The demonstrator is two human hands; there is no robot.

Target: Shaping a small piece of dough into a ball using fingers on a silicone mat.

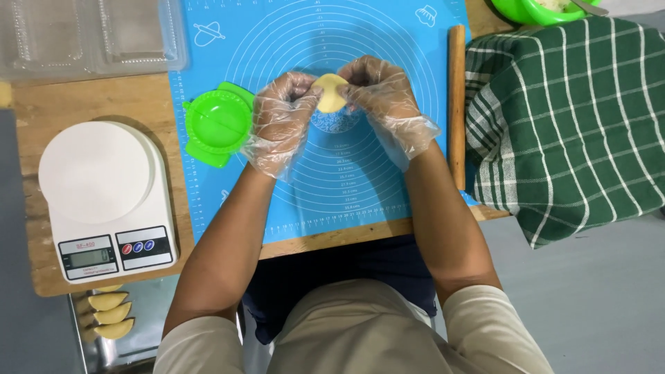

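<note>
Two gloved hands pinched on one folded dough piece (pixel 332 93).
Held above the blue mat (pixel 388 180) by left hand (pixel 280 118) and right hand (pixel 384 93); judged soft, easily torn, best gripped at its edges.

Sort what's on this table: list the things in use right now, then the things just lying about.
In use: left hand, right hand, both pinching the folded dough piece over the blue mat.

Lying about: green dumpling press, rolling pin, kitchen scale, checked cloth, clear plastic trays, finished dumplings.
</note>
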